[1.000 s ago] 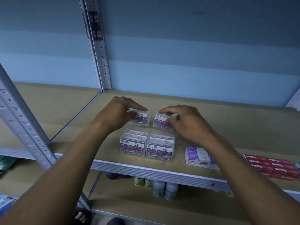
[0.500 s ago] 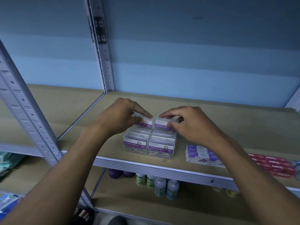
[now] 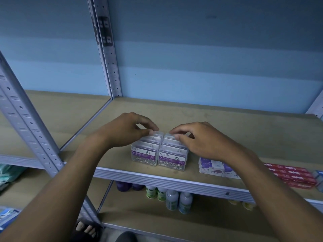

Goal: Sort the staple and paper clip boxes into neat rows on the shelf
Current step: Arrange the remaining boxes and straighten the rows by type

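Observation:
Clear paper clip boxes with purple labels stand near the front edge of the wooden shelf, two side by side in front: the front left box and the front right box. Pressed tight behind them are the rear left box and the rear right box. My left hand pinches the rear left box at its top. My right hand grips the rear right box the same way. White and purple staple boxes lie to the right, then red staple boxes.
A grey perforated upright rises at the back left and another slants at the front left. Small bottles stand on the lower shelf. A sandalled foot shows on the floor. The blue wall is behind.
Both hands have drawn the two rear paper clip boxes toward me, from apart at the back to tight against the two front boxes.

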